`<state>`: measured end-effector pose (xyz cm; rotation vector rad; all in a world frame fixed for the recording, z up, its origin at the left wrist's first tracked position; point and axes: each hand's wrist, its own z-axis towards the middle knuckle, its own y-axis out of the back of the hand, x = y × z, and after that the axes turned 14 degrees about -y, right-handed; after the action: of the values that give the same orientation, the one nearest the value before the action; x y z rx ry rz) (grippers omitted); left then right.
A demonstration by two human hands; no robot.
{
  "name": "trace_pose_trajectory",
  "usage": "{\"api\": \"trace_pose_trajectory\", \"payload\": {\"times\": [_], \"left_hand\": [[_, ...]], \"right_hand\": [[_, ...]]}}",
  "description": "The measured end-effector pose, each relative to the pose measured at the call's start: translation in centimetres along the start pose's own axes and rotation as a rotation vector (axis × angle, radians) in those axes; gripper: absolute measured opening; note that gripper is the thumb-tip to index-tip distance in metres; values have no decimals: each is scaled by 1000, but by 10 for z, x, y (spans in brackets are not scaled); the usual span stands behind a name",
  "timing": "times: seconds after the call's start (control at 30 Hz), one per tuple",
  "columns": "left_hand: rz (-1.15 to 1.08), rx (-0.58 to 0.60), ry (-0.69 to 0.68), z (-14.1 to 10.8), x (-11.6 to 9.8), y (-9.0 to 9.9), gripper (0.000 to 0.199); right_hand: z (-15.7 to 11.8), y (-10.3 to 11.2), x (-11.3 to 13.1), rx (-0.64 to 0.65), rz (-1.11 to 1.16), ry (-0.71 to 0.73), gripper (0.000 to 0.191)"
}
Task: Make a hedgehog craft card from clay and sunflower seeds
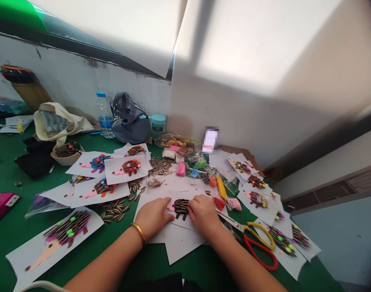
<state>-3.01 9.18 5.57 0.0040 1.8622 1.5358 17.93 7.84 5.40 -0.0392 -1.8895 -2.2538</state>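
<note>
In the middle of the green table, a hedgehog picture (181, 206) with a pink snout and a body of striped sunflower seeds lies on white paper. My left hand (153, 219) rests on the paper at its left, thumb and index finger spread around the snout, holding nothing. At the body's right edge, my right hand (203, 214) has its fingers curled and pressed together; whatever they may hold is hidden. A gold bracelet (139, 232) circles my left wrist. Loose white sheets (182, 243) stick out beneath the picture.
Scissors (258, 239) with red and yellow handles lie right of my right hand. Finished hedgehog cards (126, 167) flank both sides. Seeds (115, 210) and bagged coloured clay (181, 169) lie nearby. A bottle (105, 117), a blue bag (131, 121) and a phone (210, 140) stand behind.
</note>
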Motion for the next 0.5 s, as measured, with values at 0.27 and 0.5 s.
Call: {"api": "trace_pose_trajectory", "payload": {"times": [0.27,0.5], "left_hand": [[-662,-246,79,1,-5,11,48],[-2048,-219,316,0,-16,19,51]], "right_hand": [[-4,8,-8,-65,134,-8,5],[-11,37,13,-133,341,46,17]]}}
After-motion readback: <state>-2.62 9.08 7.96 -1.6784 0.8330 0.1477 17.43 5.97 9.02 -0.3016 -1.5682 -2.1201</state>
